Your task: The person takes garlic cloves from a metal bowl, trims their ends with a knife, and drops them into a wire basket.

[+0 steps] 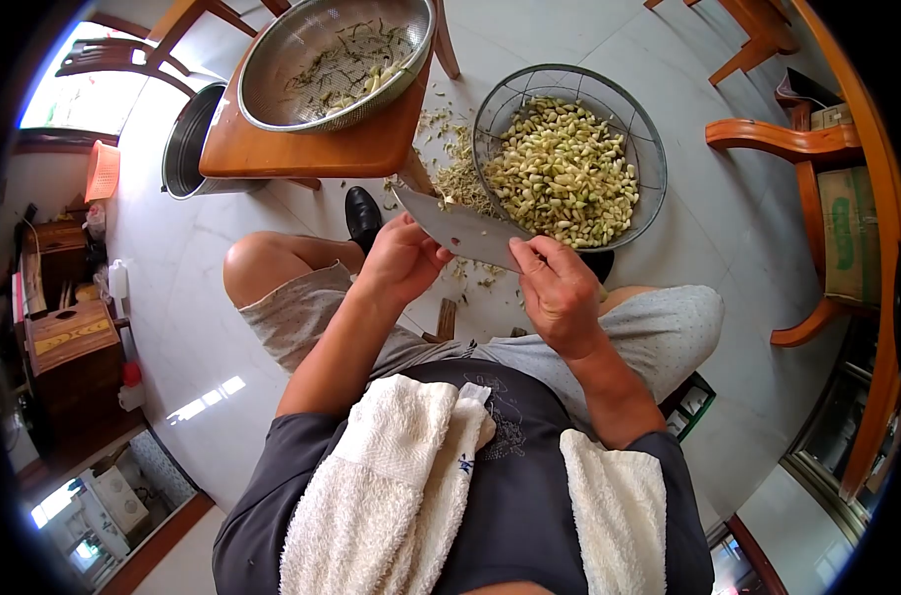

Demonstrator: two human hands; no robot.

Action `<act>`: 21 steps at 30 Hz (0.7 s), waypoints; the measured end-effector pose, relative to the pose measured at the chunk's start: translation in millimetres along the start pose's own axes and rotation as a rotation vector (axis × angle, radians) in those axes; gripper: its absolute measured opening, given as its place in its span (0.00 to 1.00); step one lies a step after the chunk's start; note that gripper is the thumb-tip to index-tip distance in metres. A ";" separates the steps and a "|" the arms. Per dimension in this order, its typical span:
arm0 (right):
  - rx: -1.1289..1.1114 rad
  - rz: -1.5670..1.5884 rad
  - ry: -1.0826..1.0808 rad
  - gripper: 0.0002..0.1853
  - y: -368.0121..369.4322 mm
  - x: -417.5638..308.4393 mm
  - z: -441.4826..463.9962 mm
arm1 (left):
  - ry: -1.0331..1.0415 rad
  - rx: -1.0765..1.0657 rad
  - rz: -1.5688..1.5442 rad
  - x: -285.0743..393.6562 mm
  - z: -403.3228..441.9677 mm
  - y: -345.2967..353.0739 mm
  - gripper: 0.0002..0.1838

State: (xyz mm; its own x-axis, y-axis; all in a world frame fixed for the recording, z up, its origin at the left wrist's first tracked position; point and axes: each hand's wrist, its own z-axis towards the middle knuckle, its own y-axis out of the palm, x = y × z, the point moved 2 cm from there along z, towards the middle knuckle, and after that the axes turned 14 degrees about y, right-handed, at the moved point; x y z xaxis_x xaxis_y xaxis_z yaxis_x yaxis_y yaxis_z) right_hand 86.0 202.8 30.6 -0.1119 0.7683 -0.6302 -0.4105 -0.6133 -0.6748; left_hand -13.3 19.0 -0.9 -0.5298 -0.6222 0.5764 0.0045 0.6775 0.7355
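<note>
A wide, flat grey blade [460, 228] is held between my two hands, slanting down to the right. My left hand [404, 260] has its fingers closed around the blade's left part. At the blade's right end, my right hand [558, 288] pinches it between thumb and fingers. Just beyond the hands, a round wire basket [652, 149] on the floor holds many pale yellow-green pieces [560, 174]. A metal colander [272, 64] with green scraps and a few pale pieces stands on a wooden chair [302, 154] at the upper left.
Scraps [460, 178] litter the floor between chair and basket. A metal bucket [183, 149] stands left of the chair. Wooden furniture [802, 149] and a cardboard box [849, 233] are at the right. White towels [371, 476] hang over my shoulders.
</note>
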 end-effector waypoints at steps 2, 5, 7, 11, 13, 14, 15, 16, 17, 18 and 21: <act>-0.004 0.007 0.003 0.17 1.0 -0.6 0.2 | 0.017 -0.019 0.009 0.7 -1.3 -1.2 0.05; -0.007 0.000 0.009 0.17 4.5 -0.7 0.2 | 0.048 0.026 0.032 1.3 -5.5 -0.7 0.05; -0.014 -0.005 0.014 0.17 8.6 0.5 -0.1 | 0.079 0.100 0.044 2.1 -8.9 3.3 0.05; -0.114 0.010 0.120 0.14 17.8 7.3 -0.1 | 0.069 0.023 0.027 0.7 -7.7 -20.4 0.05; -0.192 0.013 0.236 0.13 24.7 18.0 -0.7 | 0.048 -0.051 0.054 7.8 -13.4 -21.2 0.06; -0.228 0.006 0.303 0.12 29.0 29.6 -2.9 | 0.058 -0.103 0.061 11.9 -16.3 -23.1 0.08; -0.262 -0.002 0.369 0.11 31.4 34.4 -3.2 | 0.068 -0.155 0.069 16.3 -19.1 -24.7 0.09; -0.253 0.034 0.365 0.10 32.9 35.8 -3.1 | 0.084 -0.208 0.074 19.4 -19.9 -24.2 0.11; -0.246 0.069 0.356 0.10 33.5 36.4 -2.2 | 0.082 -0.211 0.058 20.8 -19.8 -23.3 0.11; -0.243 0.105 0.351 0.10 33.8 35.3 -2.0 | 0.077 -0.210 0.042 23.0 -21.7 -19.4 0.12; -0.261 0.182 0.391 0.10 36.2 29.7 -2.4 | 0.067 -0.214 0.027 24.7 -22.1 -15.5 0.14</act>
State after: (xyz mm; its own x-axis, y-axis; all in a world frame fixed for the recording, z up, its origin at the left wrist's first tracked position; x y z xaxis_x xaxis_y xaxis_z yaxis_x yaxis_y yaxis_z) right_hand 70.0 202.9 -13.5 0.2069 0.5489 -0.8099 -0.1704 -0.7949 -0.5823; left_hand -7.8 -15.5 9.8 -0.4698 -0.6344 0.6139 0.2015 0.6000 0.7742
